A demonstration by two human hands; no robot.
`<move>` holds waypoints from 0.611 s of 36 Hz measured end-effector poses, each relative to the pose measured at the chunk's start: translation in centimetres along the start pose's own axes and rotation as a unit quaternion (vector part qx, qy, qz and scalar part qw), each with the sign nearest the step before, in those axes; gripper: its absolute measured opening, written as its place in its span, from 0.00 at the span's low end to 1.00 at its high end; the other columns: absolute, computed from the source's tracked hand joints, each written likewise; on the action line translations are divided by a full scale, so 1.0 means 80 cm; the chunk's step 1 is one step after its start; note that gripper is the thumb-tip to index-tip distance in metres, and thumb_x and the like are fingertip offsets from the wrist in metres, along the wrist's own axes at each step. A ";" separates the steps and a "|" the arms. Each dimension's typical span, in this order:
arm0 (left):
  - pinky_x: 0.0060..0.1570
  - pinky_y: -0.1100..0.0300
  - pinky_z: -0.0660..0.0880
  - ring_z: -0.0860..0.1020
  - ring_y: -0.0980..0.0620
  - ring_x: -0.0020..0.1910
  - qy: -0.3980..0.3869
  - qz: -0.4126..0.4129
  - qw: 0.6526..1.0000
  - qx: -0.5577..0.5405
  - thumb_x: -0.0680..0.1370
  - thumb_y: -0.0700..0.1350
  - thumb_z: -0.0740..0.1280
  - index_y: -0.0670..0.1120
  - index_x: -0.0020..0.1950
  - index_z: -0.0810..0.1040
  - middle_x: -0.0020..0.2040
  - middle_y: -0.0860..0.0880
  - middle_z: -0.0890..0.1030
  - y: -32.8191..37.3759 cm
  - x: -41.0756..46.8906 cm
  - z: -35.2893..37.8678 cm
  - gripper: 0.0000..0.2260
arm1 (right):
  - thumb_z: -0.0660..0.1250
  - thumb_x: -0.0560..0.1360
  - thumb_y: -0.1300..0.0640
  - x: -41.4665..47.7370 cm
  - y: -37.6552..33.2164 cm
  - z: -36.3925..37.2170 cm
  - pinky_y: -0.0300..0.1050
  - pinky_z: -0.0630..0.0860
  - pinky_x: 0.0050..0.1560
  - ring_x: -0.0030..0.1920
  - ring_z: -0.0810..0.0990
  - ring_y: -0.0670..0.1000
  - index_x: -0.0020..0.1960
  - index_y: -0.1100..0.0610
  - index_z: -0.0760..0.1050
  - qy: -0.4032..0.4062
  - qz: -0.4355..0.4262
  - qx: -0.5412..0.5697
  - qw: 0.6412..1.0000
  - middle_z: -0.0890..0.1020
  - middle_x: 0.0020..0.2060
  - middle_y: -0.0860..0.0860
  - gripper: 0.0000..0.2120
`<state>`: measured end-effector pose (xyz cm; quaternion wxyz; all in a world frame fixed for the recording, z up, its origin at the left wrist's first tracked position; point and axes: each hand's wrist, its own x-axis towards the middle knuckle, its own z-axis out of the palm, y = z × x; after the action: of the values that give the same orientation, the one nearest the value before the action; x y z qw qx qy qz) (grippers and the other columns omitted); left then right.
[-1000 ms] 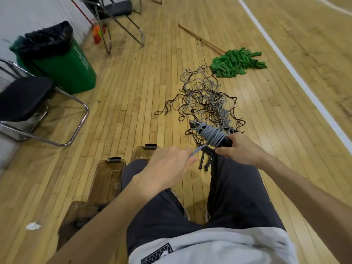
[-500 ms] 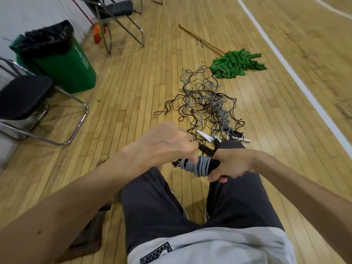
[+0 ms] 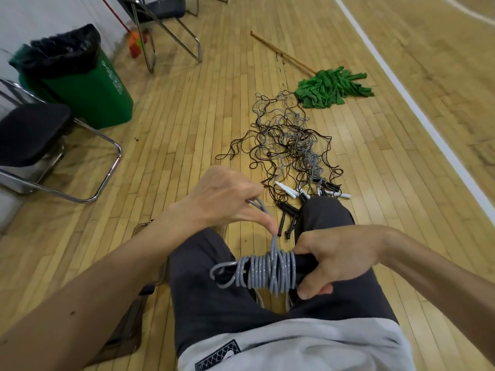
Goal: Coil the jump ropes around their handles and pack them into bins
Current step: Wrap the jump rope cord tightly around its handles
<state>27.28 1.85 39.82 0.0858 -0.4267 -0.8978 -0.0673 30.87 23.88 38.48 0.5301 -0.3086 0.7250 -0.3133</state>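
Observation:
A grey jump rope (image 3: 270, 271) is coiled in many turns around its black handles, held level over my lap. My right hand (image 3: 337, 258) grips the handles at the coil's right end. My left hand (image 3: 225, 199) is just above the coil and pinches the rope's loose end, which runs straight up from the coil to my fingers. A small loop of rope sticks out at the coil's left end. A tangled pile of black and grey jump ropes (image 3: 289, 140) with black and white handles (image 3: 310, 192) lies on the floor ahead of my knees.
Brownish clear bins (image 3: 126, 333) sit on the floor at my left, mostly hidden by my left arm. A green trash can (image 3: 88, 92) and two metal chairs (image 3: 29, 140) stand at the left. A green mop (image 3: 332, 87) lies beyond the ropes. A white court line (image 3: 417, 108) runs along the right.
Both hands have brought the coiled rope down and closer over my lap. My left hand has lifted above the coil, pulling the loose end upward. My left arm now covers the bins.

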 end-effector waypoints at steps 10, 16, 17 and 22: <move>0.21 0.63 0.58 0.57 0.57 0.22 0.017 -0.109 0.974 -0.196 0.78 0.71 0.38 0.51 0.29 0.62 0.24 0.56 0.60 -0.015 -0.019 0.080 0.31 | 0.69 0.77 0.63 -0.004 -0.006 -0.002 0.61 0.64 0.32 0.30 0.66 0.63 0.43 0.68 0.73 -0.056 -0.176 0.126 0.975 0.71 0.32 0.66 0.09; 0.41 0.59 0.73 0.71 0.56 0.35 -0.014 -0.248 0.887 -0.389 0.84 0.54 0.52 0.50 0.43 0.71 0.34 0.53 0.75 -0.030 -0.080 0.164 0.15 | 0.70 0.73 0.56 0.002 0.000 -0.010 0.50 0.59 0.28 0.28 0.66 0.54 0.41 0.55 0.77 0.039 -0.249 0.217 0.943 0.72 0.30 0.52 0.05; 0.38 0.61 0.72 0.72 0.57 0.36 0.015 -0.231 0.873 -0.429 0.83 0.46 0.55 0.48 0.42 0.71 0.32 0.53 0.74 -0.001 -0.052 0.119 0.12 | 0.70 0.72 0.55 0.002 0.001 -0.011 0.47 0.59 0.28 0.28 0.66 0.51 0.41 0.53 0.77 0.056 -0.257 0.238 0.935 0.72 0.30 0.50 0.04; 0.40 0.58 0.72 0.72 0.53 0.35 0.105 -0.233 0.886 -0.388 0.86 0.47 0.52 0.52 0.44 0.73 0.35 0.54 0.75 0.030 -0.017 0.079 0.14 | 0.70 0.72 0.56 0.009 0.015 -0.018 0.44 0.59 0.29 0.28 0.66 0.46 0.42 0.52 0.76 0.130 -0.274 0.303 0.904 0.72 0.28 0.46 0.03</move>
<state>29.38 3.56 33.52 -0.0108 -0.1952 -0.8592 -0.4728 29.21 24.27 37.46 0.3923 -0.2760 0.5449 -0.6878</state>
